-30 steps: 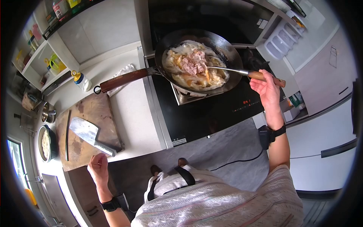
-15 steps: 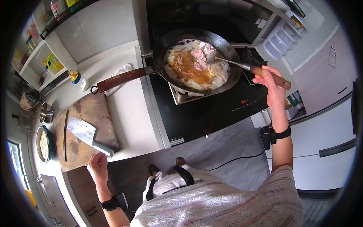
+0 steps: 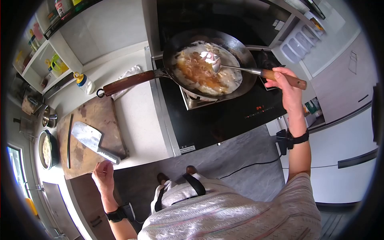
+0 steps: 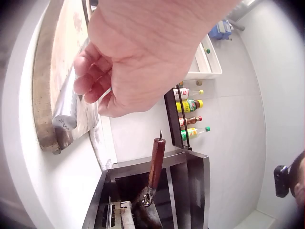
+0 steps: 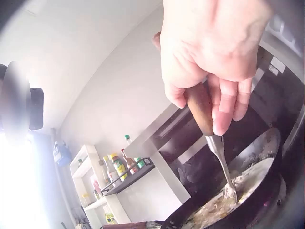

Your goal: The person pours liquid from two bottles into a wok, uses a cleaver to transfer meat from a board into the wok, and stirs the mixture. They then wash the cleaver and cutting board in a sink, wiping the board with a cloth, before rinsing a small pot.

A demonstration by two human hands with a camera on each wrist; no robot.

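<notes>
My right hand [image 3: 289, 90] grips the wooden handle of a metal ladle [image 3: 249, 71], whose head dips among pale pink meat slices [image 3: 209, 57] and brownish liquid in a dark wok [image 3: 249, 60]. In the right wrist view, thumb and fingers wrap this handle above the wok. The wok sits on the cooktop, its long wooden handle pointing left. Holding nothing, my left hand [image 3: 104, 178] hangs loosely curled at the counter's front edge, right by the handle of a cleaver [image 3: 87, 136]. That cleaver lies on a wooden cutting board [image 3: 110, 116].
A dark thin stick [image 3: 70, 140] lies left of the cleaver. Beyond the board stand a bowl of pale food [image 3: 46, 151] and a metal pot [image 3: 49, 118]. At the back are a yellow-capped bottle [image 3: 85, 83] and a white cloth [image 3: 130, 80]. Black cooktop [image 3: 224, 128] surrounds the wok.
The pink meat lump in the wok has broken up and spread, with more brown liquid showing. The ladle and my right hand have shifted slightly. My left hand stays by the cleaver handle.
</notes>
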